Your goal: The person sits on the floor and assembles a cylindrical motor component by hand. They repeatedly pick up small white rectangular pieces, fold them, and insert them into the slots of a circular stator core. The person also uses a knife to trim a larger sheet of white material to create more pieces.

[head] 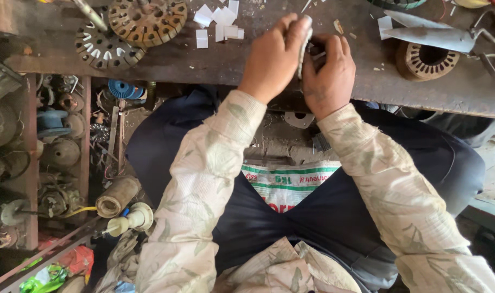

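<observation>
- My left hand (274, 57) has its grip clamped on a thin pale strip (303, 51), pinched between thumb and fingertips.
- The strip stands on edge at 3 o'clock of that grip, touching my right hand (329, 73).
- My right grip curls shut against it.
- Both hands rest on the dark surface (204, 59); white paper pieces (220, 21) lie at 10 o'clock.

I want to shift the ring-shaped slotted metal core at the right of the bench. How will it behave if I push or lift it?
The core looks like thick stacked metal, so probably heavy for its size and stiff. It lies flat on the bench, so a push should slide it, not roll it. The scissors lie against its top edge and may shift with it.
</observation>
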